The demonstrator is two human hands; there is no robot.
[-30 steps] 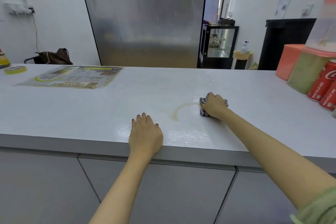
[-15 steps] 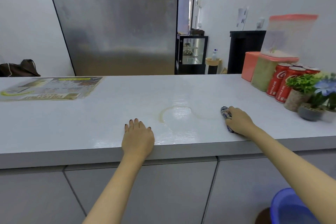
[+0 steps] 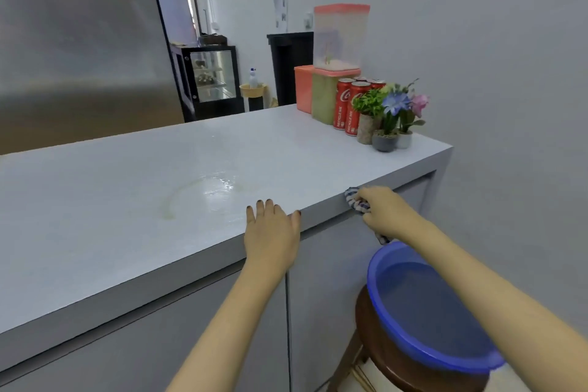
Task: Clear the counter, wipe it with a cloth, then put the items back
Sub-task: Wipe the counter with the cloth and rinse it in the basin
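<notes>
The white counter (image 3: 111, 216) shows a wet patch and a faint brownish ring stain (image 3: 203, 194) near its middle. My left hand (image 3: 270, 232) rests flat on the counter's front edge, fingers straight. My right hand (image 3: 385, 213) grips a checked cloth (image 3: 356, 202) just off the front edge of the counter, above a blue basin (image 3: 426, 305) that sits on a brown wooden stool (image 3: 391, 356).
At the counter's far right stand red cola cans (image 3: 345, 105), small potted flowers (image 3: 389, 118), and stacked pink and green containers (image 3: 327, 73). A steel fridge (image 3: 79, 41) and a black display cabinet (image 3: 213, 79) stand behind. Grey cabinet doors lie below the counter.
My right hand drew the cloth rightward across the counter and off its front edge, over the basin. The view swung right. My left hand stayed on the edge.
</notes>
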